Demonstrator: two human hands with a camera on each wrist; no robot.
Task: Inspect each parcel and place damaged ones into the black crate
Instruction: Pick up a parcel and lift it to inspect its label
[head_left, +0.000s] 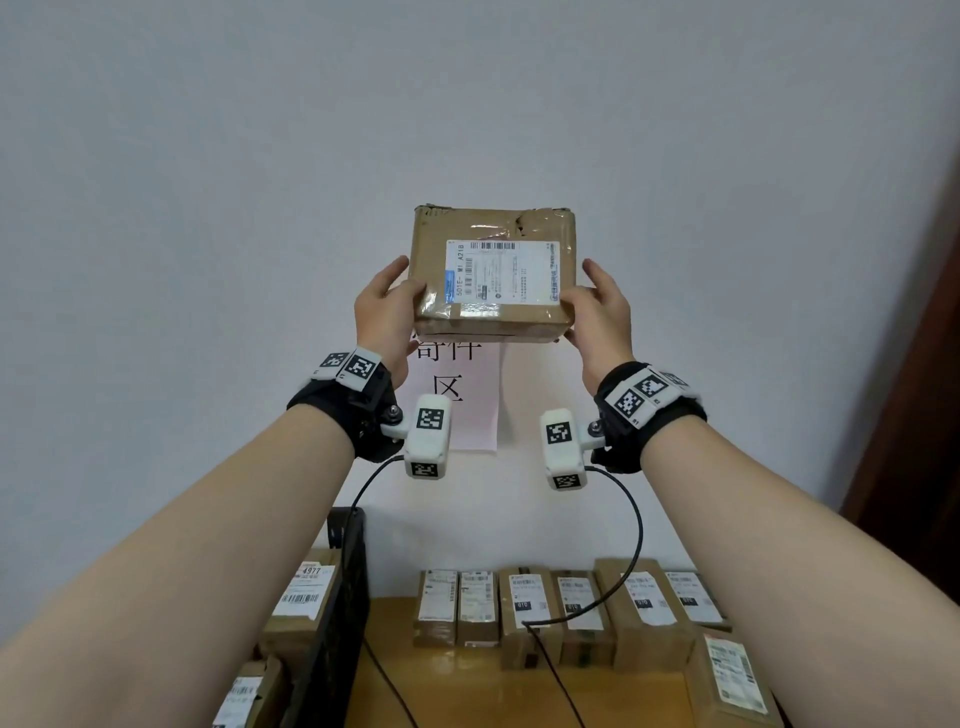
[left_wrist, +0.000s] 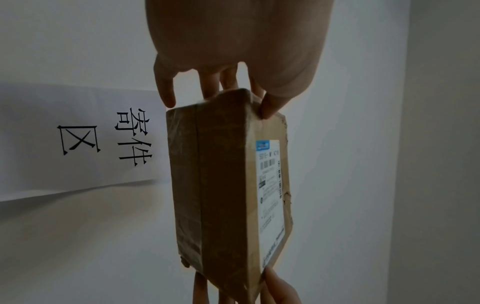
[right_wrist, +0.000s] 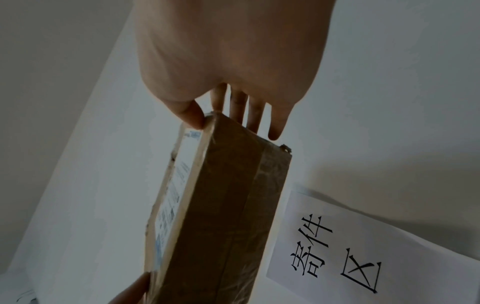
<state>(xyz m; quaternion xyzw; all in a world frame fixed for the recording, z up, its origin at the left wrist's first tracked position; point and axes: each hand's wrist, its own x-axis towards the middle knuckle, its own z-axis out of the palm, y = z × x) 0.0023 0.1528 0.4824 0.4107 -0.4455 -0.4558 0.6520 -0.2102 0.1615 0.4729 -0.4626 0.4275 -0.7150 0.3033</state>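
I hold a brown cardboard parcel (head_left: 493, 273) up in front of the wall, its white shipping label facing me. The tape along its top edge is torn and crumpled. My left hand (head_left: 402, 283) grips the lower left corner and my right hand (head_left: 584, 291) grips the lower right corner. In the wrist views each hand pinches the parcel (left_wrist: 223, 185) (right_wrist: 221, 216), thumb on the label face and fingers behind. The black crate (head_left: 343, 587) stands at the lower left, seen edge-on.
Several labelled parcels (head_left: 566, 608) stand in a row on the wooden table (head_left: 467, 686) against the wall. Another parcel (head_left: 732, 680) lies front right. More parcels (head_left: 306, 597) sit left of the crate's wall. A paper sign (head_left: 462, 395) hangs on the wall, and a brown door (head_left: 914, 415) is at the right.
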